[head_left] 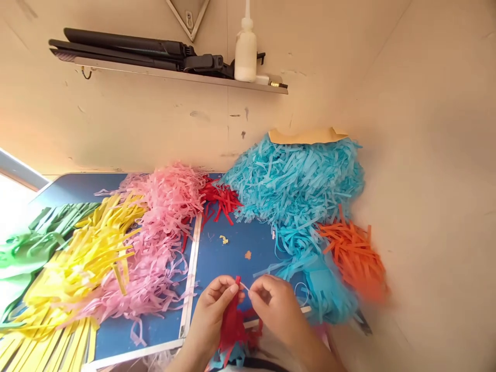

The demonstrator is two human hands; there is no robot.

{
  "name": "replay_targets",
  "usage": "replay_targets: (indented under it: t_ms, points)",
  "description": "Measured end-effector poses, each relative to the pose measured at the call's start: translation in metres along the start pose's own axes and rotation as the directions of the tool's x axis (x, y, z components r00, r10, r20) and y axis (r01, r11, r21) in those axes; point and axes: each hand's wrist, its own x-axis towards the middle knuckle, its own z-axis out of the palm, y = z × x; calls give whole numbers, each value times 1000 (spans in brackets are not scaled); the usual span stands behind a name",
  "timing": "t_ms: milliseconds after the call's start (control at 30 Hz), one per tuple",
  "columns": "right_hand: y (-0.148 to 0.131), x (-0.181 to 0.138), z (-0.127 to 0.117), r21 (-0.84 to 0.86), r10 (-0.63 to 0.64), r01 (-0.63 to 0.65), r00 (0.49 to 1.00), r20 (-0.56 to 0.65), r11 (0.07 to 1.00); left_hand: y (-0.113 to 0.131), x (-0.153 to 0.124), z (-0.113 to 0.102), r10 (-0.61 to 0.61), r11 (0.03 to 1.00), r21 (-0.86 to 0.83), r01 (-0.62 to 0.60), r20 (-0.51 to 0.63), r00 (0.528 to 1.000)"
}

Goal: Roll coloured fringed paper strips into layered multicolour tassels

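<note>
Between thumb and fingers, my left hand point(217, 305) pinches the top of a red paper tassel point(231, 325), whose strips hang down over the table's near edge. A thin pale string point(245, 287) runs from the tassel's top to my right hand point(273, 305). My right thumb and forefinger are pressed together on that string. The two hands are close together, a small gap apart. Beneath them, partly hidden by my wrists, lie more red strips and some blue paper point(232, 356).
Heaps of paper fringe lie on the blue table point(228, 253): green point(31, 248), yellow point(85, 248), pink point(170, 201), red point(222, 199), light blue point(298, 181) and orange point(354, 253). A wall shelf point(174, 73) holds a white bottle point(246, 54) and black folded equipment point(127, 46).
</note>
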Motion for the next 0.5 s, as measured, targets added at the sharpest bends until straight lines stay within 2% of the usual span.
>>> replay_targets:
  t_ms: [67,133,267,400,500]
  points:
    - [0,-1,0,2,8,-8,1000,17,1000,-2,0,-3,59,994,90,-61,22,998]
    - [0,-2,0,73,29,-33,998,51,997,-3,0,-5,154,956,246,-163,56,987]
    - [2,-1,1,231,38,-77,985,168,970,-3,-2,-6,335,749,559,-357,145,931]
    - [6,2,7,174,-14,-11,989,145,985,-6,-5,-2,420,606,692,-391,138,897]
    - [10,4,4,300,-24,-13,992,122,954,-12,-7,-1,449,590,699,-404,133,884]
